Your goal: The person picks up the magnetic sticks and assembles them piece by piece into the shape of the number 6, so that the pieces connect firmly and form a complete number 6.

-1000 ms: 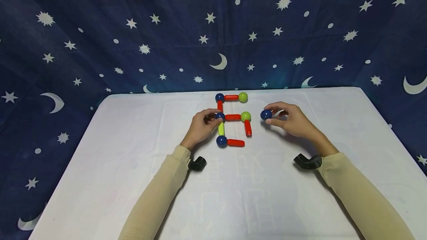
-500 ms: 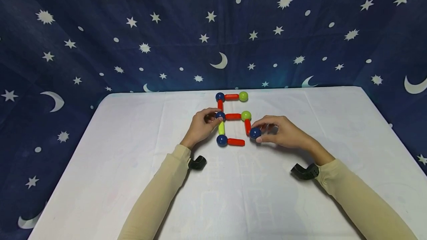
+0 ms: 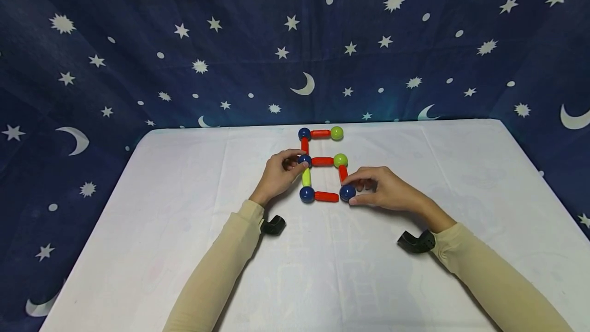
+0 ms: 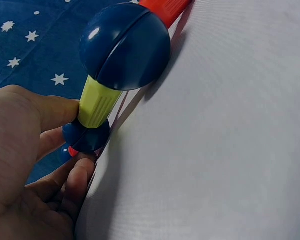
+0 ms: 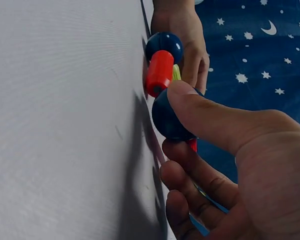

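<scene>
My left hand [image 3: 278, 173] pinches the middle blue ball [image 3: 305, 161] of a flat frame of balls and rods lying on the table. From that ball a red rod [image 3: 322, 161] runs right to a green ball [image 3: 340, 160], and a yellow-green rod [image 3: 306, 177] leads down to a lower blue ball [image 3: 307, 194]. A lower red rod [image 3: 327, 196] sticks out rightward from there. My right hand [image 3: 384, 188] holds another blue ball [image 3: 348, 192] between thumb and fingers, close to that rod's free end and below the red rod [image 3: 343, 173] hanging from the green ball.
The frame's top has a blue ball [image 3: 304, 134], a red rod [image 3: 320, 133] and a green ball [image 3: 337, 133], near the back edge of the white table [image 3: 184, 178]. A dark blue curtain [image 3: 230, 40] with stars and moons hangs behind.
My right hand has brought its blue ball left and toward me, from beside the frame to its lower right corner. The left hand has stayed on the middle ball.
</scene>
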